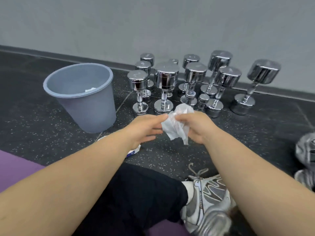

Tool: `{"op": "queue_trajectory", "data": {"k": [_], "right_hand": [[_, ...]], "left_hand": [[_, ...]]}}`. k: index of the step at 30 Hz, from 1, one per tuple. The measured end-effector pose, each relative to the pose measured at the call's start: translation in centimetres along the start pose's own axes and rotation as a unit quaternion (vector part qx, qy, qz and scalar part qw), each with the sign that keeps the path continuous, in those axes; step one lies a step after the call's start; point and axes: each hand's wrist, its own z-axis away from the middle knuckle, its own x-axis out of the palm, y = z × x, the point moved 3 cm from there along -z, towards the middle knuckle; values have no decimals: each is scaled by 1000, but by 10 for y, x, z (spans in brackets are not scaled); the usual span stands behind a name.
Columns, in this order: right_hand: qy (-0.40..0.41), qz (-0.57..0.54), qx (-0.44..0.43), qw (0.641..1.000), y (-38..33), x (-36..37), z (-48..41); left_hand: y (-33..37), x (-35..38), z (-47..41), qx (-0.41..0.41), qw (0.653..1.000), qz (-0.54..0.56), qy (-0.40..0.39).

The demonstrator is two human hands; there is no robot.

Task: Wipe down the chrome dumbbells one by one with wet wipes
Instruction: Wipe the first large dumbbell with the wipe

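Head view, we list: crumpled white wet wipe [175,127], pinched between our left hand [144,130] and curled right hand [196,128]; mirror-bright chrome dumbbells [166,79] upright just beyond on speckled floor [34,125]; round grey plastic bin [95,108] leftward.

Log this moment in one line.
left hand: pinches wet wipe | right hand: grips wet wipe | dumbbells: upright, untouched | bin: beside them
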Motion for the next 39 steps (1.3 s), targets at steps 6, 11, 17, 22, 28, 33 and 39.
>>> {"op": "queue_trajectory", "data": {"k": [6,11,17,22,28,33,39], "right_hand": [[35,-3,-97,995,-47,-46,74],[70,-24,-157,985,-72,-78,129],[122,-87,-215,965,-121,-126,170],[134,-130,-194,963,-132,-175,159],[185,-163,-143,959,-126,-232,106],[192,-166,-108,961,-134,-266,63],[205,-165,-105,959,-148,-307,23]], "left_hand": [[58,57,37,77,996,27,34],[114,111,74,99,978,181,-36],[176,173,95,135,968,198,-79],[187,213,72,141,979,143,-41],[195,235,11,174,980,87,45],[208,254,-35,163,986,-31,-4],[226,274,-96,124,992,-11,35]]}}
